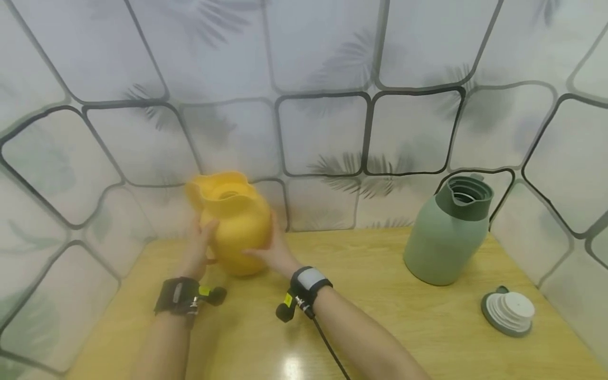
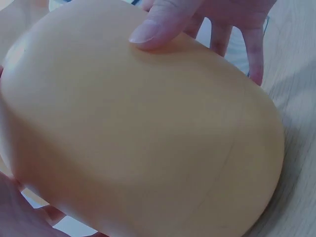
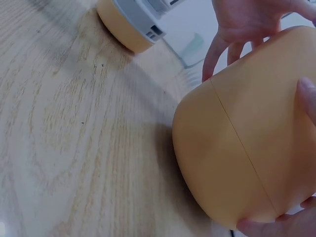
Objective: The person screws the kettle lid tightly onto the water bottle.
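Note:
A yellow jug [image 1: 239, 232] with a wavy open rim stands upright at the back left of the table, both hands around its body. My left hand [image 1: 196, 247] grips its left side, thumb across the front. From the right, my right hand [image 1: 277, 255] holds it, with the thumb [image 2: 153, 29] pressed on the rounded body. Seen from the right wrist, the base is close over the wood, and the left hand [image 3: 252, 24] spreads its fingers behind the jug's far side. The jug hides parts of both hands' fingers.
At the right stands a green jug [image 1: 442, 240] with a dark green spout and open mouth. Nearer, a white stepped lid [image 1: 513, 311] lies on the table [image 1: 361, 295]. A yellow and grey round piece [image 3: 131, 24] rests beyond the yellow jug. Patterned walls [image 1: 323, 132] enclose the table.

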`<state>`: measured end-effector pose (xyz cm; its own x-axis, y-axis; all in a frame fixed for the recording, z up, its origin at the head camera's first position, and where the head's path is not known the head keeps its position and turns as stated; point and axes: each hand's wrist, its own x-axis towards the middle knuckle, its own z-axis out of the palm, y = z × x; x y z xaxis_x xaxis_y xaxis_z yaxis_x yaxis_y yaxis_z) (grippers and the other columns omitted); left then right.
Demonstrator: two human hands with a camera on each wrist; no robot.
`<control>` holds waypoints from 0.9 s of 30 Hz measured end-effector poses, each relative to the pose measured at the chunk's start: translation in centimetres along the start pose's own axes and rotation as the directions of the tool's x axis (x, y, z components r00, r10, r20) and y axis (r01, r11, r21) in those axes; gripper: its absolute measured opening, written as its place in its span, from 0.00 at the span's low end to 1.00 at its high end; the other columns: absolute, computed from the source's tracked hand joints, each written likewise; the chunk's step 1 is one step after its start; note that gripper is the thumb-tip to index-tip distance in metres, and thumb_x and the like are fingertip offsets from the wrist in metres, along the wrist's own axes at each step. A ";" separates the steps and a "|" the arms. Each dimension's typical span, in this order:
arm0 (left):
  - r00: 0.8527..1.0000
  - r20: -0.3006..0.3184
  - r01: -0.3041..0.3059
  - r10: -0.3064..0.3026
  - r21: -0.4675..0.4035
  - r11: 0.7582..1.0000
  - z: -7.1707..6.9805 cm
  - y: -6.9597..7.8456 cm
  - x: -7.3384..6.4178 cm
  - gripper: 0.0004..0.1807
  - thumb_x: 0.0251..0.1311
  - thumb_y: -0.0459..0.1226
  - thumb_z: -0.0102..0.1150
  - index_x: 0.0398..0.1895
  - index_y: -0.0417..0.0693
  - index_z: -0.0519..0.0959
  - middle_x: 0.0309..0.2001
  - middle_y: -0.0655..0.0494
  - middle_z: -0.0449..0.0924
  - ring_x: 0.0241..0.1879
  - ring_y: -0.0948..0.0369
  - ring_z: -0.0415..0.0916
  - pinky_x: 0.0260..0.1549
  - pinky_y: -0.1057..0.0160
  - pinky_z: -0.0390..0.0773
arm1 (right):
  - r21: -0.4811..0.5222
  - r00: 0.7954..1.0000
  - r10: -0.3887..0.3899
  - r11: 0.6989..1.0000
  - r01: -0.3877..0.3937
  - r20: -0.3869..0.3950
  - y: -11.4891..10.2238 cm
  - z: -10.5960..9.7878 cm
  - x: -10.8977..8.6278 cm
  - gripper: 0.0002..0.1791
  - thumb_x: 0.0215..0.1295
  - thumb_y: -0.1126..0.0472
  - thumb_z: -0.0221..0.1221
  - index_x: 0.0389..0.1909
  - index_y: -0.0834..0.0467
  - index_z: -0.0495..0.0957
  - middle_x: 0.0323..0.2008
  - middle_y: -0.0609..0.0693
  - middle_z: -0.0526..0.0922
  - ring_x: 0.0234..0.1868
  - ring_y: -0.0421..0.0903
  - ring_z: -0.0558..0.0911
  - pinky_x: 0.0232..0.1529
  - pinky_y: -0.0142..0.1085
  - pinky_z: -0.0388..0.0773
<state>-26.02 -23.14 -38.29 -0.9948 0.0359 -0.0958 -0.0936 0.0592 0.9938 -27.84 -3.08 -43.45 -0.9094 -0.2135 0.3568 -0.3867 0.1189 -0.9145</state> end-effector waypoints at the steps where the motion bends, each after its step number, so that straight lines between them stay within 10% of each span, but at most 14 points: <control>1: 1.000 -0.005 -0.005 0.005 0.005 1.000 0.1 0.2 -0.2 0.49 0.64 0.60 0.50 0.74 0.69 0.27 0.75 0.56 0.22 0.72 0.46 0.33 0.50 0.28 0.59 | -0.005 1.000 -0.001 1.000 0.001 0.001 -0.1 -0.1 -0.1 0.62 0.42 0.64 0.76 0.74 0.48 0.43 0.69 0.50 0.58 0.68 0.48 0.60 0.67 0.47 0.52; 19: 0.995 -0.007 -0.095 0.096 0.017 0.995 4.8 2.8 -2.5 0.43 0.67 0.54 0.50 0.75 0.71 0.34 0.75 0.50 0.37 0.68 0.43 0.48 0.49 0.28 0.59 | 0.005 0.990 0.123 0.992 -0.123 -0.072 -2.7 -4.8 -3.1 0.64 0.43 0.59 0.77 0.74 0.40 0.42 0.69 0.54 0.57 0.66 0.54 0.62 0.62 0.53 0.61; 27: 0.980 0.028 -0.200 0.198 0.046 0.979 8.0 3.6 -4.4 0.38 0.70 0.50 0.47 0.75 0.68 0.39 0.72 0.47 0.46 0.59 0.44 0.59 0.45 0.43 0.69 | 0.035 0.986 0.140 0.990 -0.137 -0.092 -4.4 -7.9 -5.7 0.63 0.45 0.62 0.76 0.74 0.42 0.41 0.70 0.54 0.53 0.66 0.57 0.59 0.59 0.53 0.66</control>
<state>-21.69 -15.08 -34.70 -0.9920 0.0753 0.1017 0.1088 0.0969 0.9893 -22.21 5.32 -39.98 -0.9648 -0.1044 0.2414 -0.2526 0.1128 -0.9610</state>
